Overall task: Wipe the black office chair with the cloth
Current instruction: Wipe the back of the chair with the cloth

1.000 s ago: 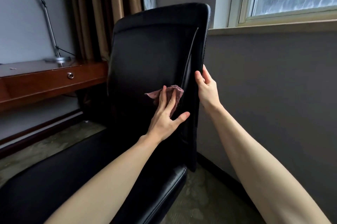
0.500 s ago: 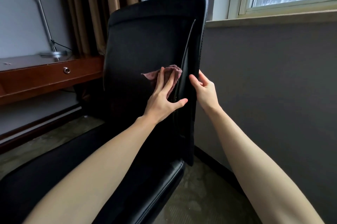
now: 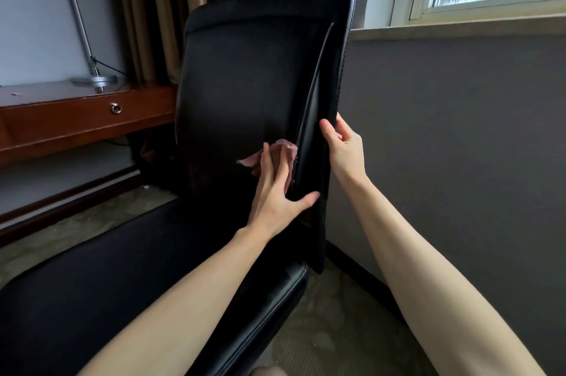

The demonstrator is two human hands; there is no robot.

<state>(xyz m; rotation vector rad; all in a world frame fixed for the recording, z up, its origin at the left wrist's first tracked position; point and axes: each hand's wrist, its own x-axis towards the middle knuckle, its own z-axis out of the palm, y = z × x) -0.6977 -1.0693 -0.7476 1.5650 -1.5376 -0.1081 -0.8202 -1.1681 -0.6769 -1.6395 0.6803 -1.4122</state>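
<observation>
The black office chair [image 3: 245,75] fills the middle of the view, its tall backrest upright and its seat stretching toward me at lower left. A small pink cloth [image 3: 283,147] lies against the lower right part of the backrest. My left hand [image 3: 275,191] presses the cloth flat with straight fingers, thumb spread to the right. My right hand [image 3: 344,149] grips the backrest's right edge, thumb on the front and fingers curled round behind it.
A wooden desk [image 3: 76,118] with a ring-pull drawer stands at the left, a metal lamp base [image 3: 93,80] on it. Brown curtains [image 3: 171,8] hang behind the chair. A grey wall [image 3: 459,130] and window sill close the right side. Carpet lies below.
My left hand slid the cloth down the backrest, staying beside the right seam. My right hand stayed on the backrest's right edge. The camera shifted a little.
</observation>
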